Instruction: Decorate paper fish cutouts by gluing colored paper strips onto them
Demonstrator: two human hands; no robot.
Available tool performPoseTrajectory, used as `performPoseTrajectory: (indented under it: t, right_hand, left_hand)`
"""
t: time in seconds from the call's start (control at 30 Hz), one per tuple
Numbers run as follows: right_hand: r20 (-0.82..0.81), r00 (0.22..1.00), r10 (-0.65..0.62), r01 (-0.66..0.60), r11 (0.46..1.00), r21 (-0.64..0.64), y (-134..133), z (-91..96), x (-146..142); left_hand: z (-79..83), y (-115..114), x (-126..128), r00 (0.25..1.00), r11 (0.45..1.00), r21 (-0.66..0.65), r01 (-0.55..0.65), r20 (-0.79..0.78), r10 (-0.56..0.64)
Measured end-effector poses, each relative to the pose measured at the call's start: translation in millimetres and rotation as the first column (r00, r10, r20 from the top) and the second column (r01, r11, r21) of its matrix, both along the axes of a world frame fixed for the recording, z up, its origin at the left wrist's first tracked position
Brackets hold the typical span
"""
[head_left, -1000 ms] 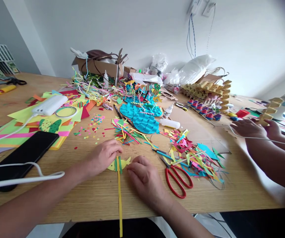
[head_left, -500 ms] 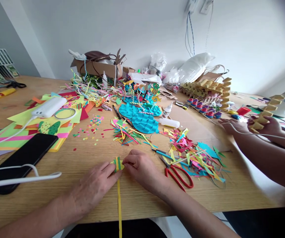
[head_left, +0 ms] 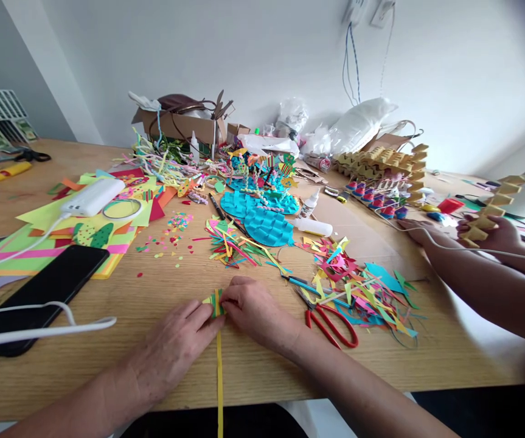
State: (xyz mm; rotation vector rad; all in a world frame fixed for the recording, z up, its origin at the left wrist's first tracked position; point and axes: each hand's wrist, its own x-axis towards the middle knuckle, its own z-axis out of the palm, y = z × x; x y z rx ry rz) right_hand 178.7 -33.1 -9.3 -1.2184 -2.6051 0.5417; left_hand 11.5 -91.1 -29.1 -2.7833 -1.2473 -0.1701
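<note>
Presently we pinch the striped paper piece with left hand and right hand; yellow strip lies across it.

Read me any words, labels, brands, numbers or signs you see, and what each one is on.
Nothing can be read for certain.
White upright bottle: dark print on its label, too small to read.
White power bank: tiny marks on its end, too small to make out.
</note>
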Motion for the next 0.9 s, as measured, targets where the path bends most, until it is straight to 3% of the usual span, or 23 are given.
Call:
performPoseTrajectory:
  t: [0.2, 0.6, 0.73, 0.8, 0.9]
  right_hand:
    - [0.047, 0.999, -0.013, 0.013, 1.000, 0.007, 8.1, 2.3, -2.5]
    - [0.098, 0.994, -0.050, 0.037, 0.990, 0.133, 11.0, 8.5, -4.3]
    - [-0.019, 1.000, -0.010, 0.014, 0.972, 0.235, -14.6, 18.0, 8.2]
    - [-0.047, 0.995, 0.090, -0.078, 0.974, 0.214, -35.2, 20.0, 17.5]
    - [-0.031, 0.971, 0.238, -0.230, 0.959, 0.165, -63.6, 14.9, 30.6]
  left_hand:
    - [-2.5, -2.3, -0.6, 1.000, 1.000, 0.016, 0.005, -0.008, -0.005]
    - [-2.0, -5.5, -5.5, 0.991, 1.000, 0.006, 0.028, 0.128, -0.028]
    - [3.4, -11.6, -15.6, 0.956, 0.998, 0.012, 0.061, 0.286, -0.062]
    - [7.9, -17.8, -21.8, 0.941, 0.995, 0.049, 0.088, 0.323, -0.100]
    - [11.3, -30.5, -28.5, 0.943, 0.976, 0.122, 0.181, 0.260, -0.207]
